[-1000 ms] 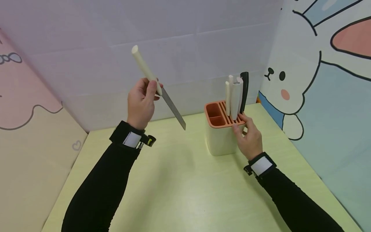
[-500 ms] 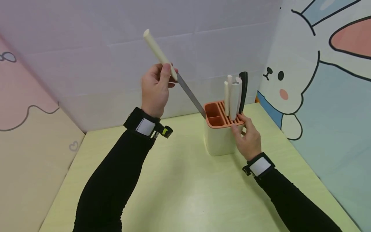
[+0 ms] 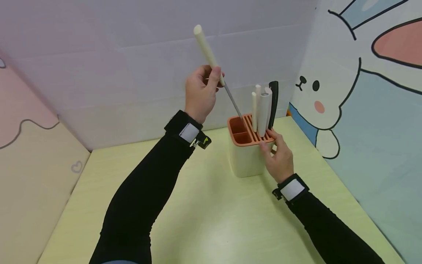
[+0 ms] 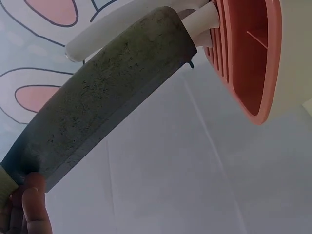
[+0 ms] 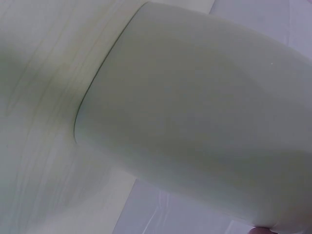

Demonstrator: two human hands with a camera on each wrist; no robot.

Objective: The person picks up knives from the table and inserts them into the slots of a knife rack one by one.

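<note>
My left hand (image 3: 200, 93) pinches a kitchen knife (image 4: 105, 92) where its cream handle meets the broad, dark-stained blade. The handle points up and the blade slants down to the right. Its tip is over the orange slotted top of a cream knife holder (image 3: 246, 161); whether it touches cannot be told. Several white-handled tools (image 3: 263, 114) and one black handle (image 3: 273, 104) stand upright in the slots on the right. My right hand (image 3: 279, 158) grips the holder's front right corner, thumb at the front and fingers by the rim. The right wrist view mostly shows the holder's smooth wall (image 5: 195, 107).
The holder stands on a pale yellow-green table (image 3: 197, 216), near its back edge. Two open orange compartments (image 3: 241, 138) lie on its left side. A plain pale wall (image 3: 132, 84) rises behind, and a cartoon rabbit panel (image 3: 369, 146) stands to the right.
My left hand has carried the knife rightward and up, from left of the holder to above its top. The right hand has stayed on the holder.
</note>
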